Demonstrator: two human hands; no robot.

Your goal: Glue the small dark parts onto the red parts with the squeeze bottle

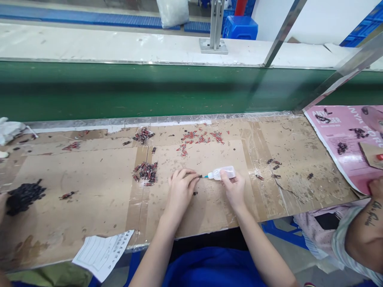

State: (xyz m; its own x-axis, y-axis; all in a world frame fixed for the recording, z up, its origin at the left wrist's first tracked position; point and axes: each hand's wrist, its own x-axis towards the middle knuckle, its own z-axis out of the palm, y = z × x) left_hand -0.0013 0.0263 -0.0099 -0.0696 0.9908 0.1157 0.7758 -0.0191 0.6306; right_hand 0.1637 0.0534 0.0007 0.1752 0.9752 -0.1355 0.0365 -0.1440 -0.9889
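In my right hand [233,185] is a clear squeeze bottle [225,172] with a thin blue needle tip, tilted on its side and pointing left. My left hand [182,184] pinches a small dark part [200,176] at its fingertips, right where the needle tip ends. The part's exact kind is too small to make out. Below the fingers a small black piece [195,193] lies on the cardboard. To the left sits a pile of small black-and-red parts [146,172]. Beyond my hands lie several loose red pieces [191,136].
Cardboard [101,175] covers the bench before a green belt [134,87]. A black heap [25,195] lies at left beside another person's hand. A printed paper [103,253] overhangs the front edge. At right, a co-worker's arm [365,223] rests near a pink poster [338,147].
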